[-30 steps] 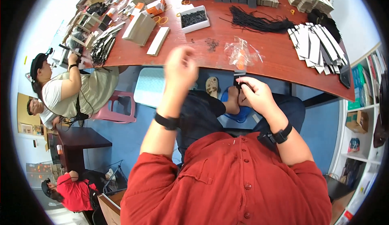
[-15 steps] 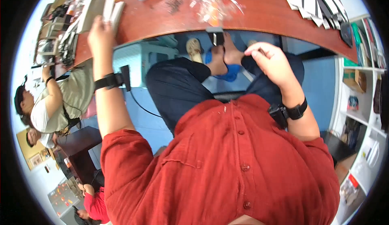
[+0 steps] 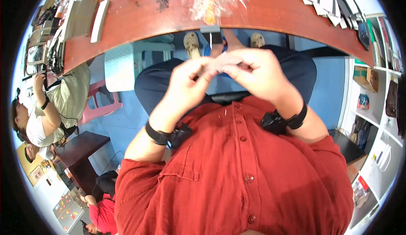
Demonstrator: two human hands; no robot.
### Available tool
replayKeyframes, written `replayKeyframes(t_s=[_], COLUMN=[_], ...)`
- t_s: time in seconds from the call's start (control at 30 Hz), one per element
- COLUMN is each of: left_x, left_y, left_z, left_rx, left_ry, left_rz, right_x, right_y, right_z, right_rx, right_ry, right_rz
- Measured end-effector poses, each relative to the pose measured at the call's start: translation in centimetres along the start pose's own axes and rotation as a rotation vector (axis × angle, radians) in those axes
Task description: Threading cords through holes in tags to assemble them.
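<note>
hands: the left hand (image 3: pixel 189 82) and the right hand (image 3: pixel 258 76) are held together above the lap, just below the edge of the red-brown table (image 3: pixel 270 10).
thing: a small pale strip (image 3: pixel 220 61) is pinched between the fingertips of both hands; what it is made of cannot be told.
fingers: both sets are curled nearly closed, thumbs pressed to forefingers on the strip.
nearby: a dark clip (image 3: pixel 210 32) hangs at the table edge just above the hands; crumpled clear plastic (image 3: pixel 207 2) lies on the table beyond it.
side: another person (image 3: pixel 46 112) is seated at the left, busy at the same table.
risk: the strip could be dropped into the lap or torn, it is judged, since only the fingertips grip it.
change: half a second ago the left hand was stretched to the table's far left; it has since been brought in to meet the right.
</note>
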State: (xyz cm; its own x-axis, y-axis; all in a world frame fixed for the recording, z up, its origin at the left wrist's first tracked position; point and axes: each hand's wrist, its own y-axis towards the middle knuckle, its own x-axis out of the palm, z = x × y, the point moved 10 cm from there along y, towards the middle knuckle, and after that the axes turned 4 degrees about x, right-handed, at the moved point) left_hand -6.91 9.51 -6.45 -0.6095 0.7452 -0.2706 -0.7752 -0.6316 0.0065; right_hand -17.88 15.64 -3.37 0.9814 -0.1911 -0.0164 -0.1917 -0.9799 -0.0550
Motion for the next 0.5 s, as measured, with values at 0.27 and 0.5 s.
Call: replayKeyframes(t_s=[0.27,0.5], left_x=[0.9,-0.5], left_y=[0.8,2.7], left_z=[-3.0,-1.1], left_rx=[-0.095,-0.076], left_ry=[-0.433,0.131], left_rz=[0.076,0.058], right_x=[-0.1,-1.0], right_y=[1.9,3.3], right_z=[0.8,3.1], right_rx=[-0.043,0.016], right_ry=[-0.281,-0.118], right_rz=[0.21,0.221])
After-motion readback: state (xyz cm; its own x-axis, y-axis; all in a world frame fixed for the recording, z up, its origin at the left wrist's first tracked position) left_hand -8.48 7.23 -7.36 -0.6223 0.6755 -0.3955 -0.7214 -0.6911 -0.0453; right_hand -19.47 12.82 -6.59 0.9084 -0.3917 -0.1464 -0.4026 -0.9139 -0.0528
